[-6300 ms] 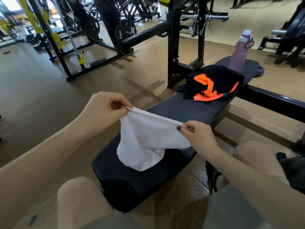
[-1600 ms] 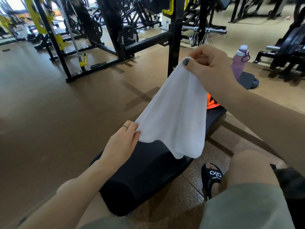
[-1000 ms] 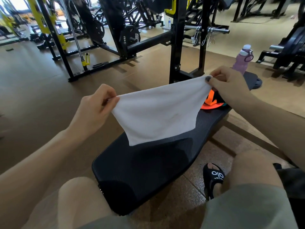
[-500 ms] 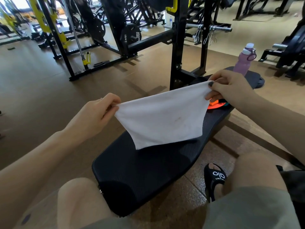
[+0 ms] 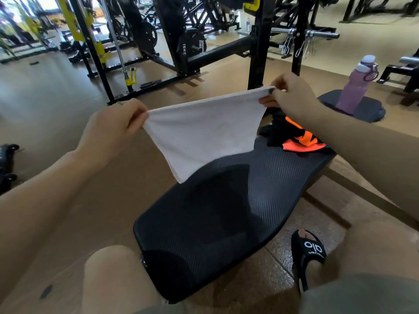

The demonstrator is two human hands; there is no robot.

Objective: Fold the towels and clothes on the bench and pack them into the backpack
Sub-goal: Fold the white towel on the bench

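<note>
Two hands are holding one white towel [image 5: 199,130] up in the air. The left hand [image 5: 113,130] is pinching one top corner between thumb and curled fingers, and the right hand [image 5: 292,96] is pinching the other top corner the same way. The towel's top edge is stretching taut between them, running from low on the left to higher on the right, which is its long axis. The cloth is hanging below that edge and tapering to a single point that is dangling over the left edge of the counter [image 5: 226,218], seemingly without touching it.

Below the hands, the near stretch of the black padded counter is lying bare, giving open room under the towel. Just beneath the right forearm, one bundle of black and orange clothes [image 5: 292,134] is sitting on the counter near its right edge. Beyond the right hand, one purple bottle [image 5: 356,87] is standing upright on the far pad. One sandalled foot [image 5: 310,252] is resting on the floor by the counter's near right edge. Past the left hand, brown floor is lying open up to black gym racks.
</note>
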